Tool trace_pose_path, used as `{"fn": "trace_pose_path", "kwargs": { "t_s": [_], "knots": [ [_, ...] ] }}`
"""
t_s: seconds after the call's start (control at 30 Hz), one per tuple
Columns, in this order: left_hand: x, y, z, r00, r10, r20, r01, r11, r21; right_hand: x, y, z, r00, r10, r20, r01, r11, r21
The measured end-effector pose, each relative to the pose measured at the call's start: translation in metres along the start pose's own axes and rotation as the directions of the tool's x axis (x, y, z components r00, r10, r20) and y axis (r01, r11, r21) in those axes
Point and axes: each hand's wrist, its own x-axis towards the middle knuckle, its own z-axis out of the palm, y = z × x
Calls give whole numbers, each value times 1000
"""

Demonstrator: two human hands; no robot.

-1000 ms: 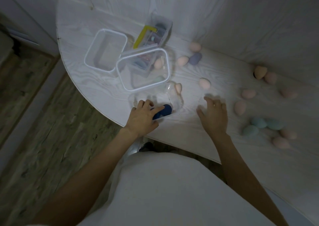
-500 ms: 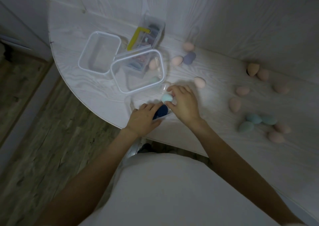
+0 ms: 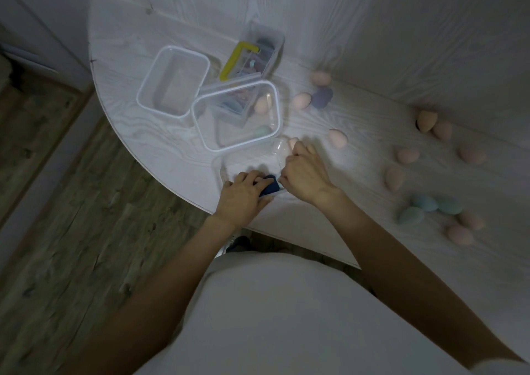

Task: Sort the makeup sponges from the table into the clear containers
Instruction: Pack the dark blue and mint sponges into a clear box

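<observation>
A small clear container (image 3: 246, 164) lies near the table's front edge with a dark blue sponge (image 3: 271, 187) in it. My left hand (image 3: 242, 195) grips its near end, thumb against the blue sponge. My right hand (image 3: 304, 174) sits over its right end with fingers curled; what lies under them is hidden. A pink sponge (image 3: 293, 142) rests by my right fingertips. Loose sponges lie on the table to the right: pink ones (image 3: 338, 138), a tan one (image 3: 426, 121), a purple one (image 3: 322, 96) and teal ones (image 3: 424, 202).
Two larger white-rimmed clear containers stand behind: one bare (image 3: 172, 85), one (image 3: 275, 108) over a pink sponge and a green one. A clear box with a yellow handle (image 3: 239, 59) stands by the wall. The curved table edge (image 3: 183, 191) drops to wood floor.
My right hand came in from the right, carried a light teal sponge over the small container, and now curls over the container's right end with that sponge out of sight. My left hand stayed put.
</observation>
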Motion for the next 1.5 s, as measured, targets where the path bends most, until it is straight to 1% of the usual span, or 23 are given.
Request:
{"fn": "trace_pose_path", "kwargs": {
  "t_s": [0.03,0.2,0.27,0.3,0.33,0.4,0.5,0.53,0.6,0.7,0.77,0.83,0.9,0.93,1.0,1.03,1.1,1.13,1.2,1.27,1.3,1.4,1.5],
  "knots": [
    [0,0,0,1000,9,7,-9,1000,-9,-1,1,0,1000,-18,-15,18,1000,-10],
    [2,1,0,1000,-11,25,11,1000,5,-5,1,3,999,-39,32,37,998,44],
    [2,0,0,1000,-7,28,6,1000,11,-8,-1,6,999,-46,2,46,998,39],
    [2,0,0,1000,2,30,-3,1000,14,-11,-3,8,999,-37,-40,38,999,38],
    [3,0,0,999,10,32,-11,1000,12,-14,-3,10,994,-9,-113,14,999,43],
    [4,-1,0,999,14,42,-13,1000,-4,-21,-4,19,965,59,-254,-34,994,102],
    [2,1,3,999,8,34,-8,1000,-9,-34,-1,29,915,130,-381,-21,961,277],
    [1,2,4,1000,12,22,-12,1000,-10,-40,1,29,890,180,-418,-24,936,352],
    [-2,4,7,999,37,-6,-37,999,-17,-55,10,32,827,327,-457,-78,872,483],
    [-7,10,10,996,87,-28,-87,996,9,-85,32,48,732,541,-415,-209,757,619],
    [-12,17,14,991,135,-10,-134,990,44,-108,48,62,659,658,-365,-337,691,639],
    [-16,29,19,981,192,5,-192,979,75,-134,65,75,579,770,-267,-511,598,617],
    [-16,43,23,972,233,29,-235,968,89,-159,80,88,498,856,-138,-686,486,541],
    [-16,48,24,968,248,36,-250,965,83,-170,86,92,469,878,-100,-739,451,499],
    [-13,60,27,958,281,49,-284,956,69,-185,96,98,450,892,-31,-785,412,463],
    [-11,65,28,954,295,54,-298,952,66,-188,100,101,454,891,15,-783,391,483],
    [-6,75,31,947,319,50,-321,945,57,-193,105,106,480,873,91,-737,345,581],
    [-3,77,31,945,325,48,-327,943,61,-192,105,108,501,861,83,-697,344,629],
    [4,81,30,941,335,50,-338,938,74,-191,105,109,521,854,14,-607,359,709],
    [11,83,28,937,338,90,-346,934,91,-188,101,102,530,847,-42,-518,363,775],
    [13,82,27,935,338,107,-349,931,104,-184,98,96,551,831,-79,-460,381,802],
    [16,82,22,936,342,80,-348,934,84,-169,80,69,652,730,-206,-254,466,848],
    [16,82,23,944,328,42,-330,943,37,-143,62,48,776,572,-265,-141,567,812]
  ]
}}
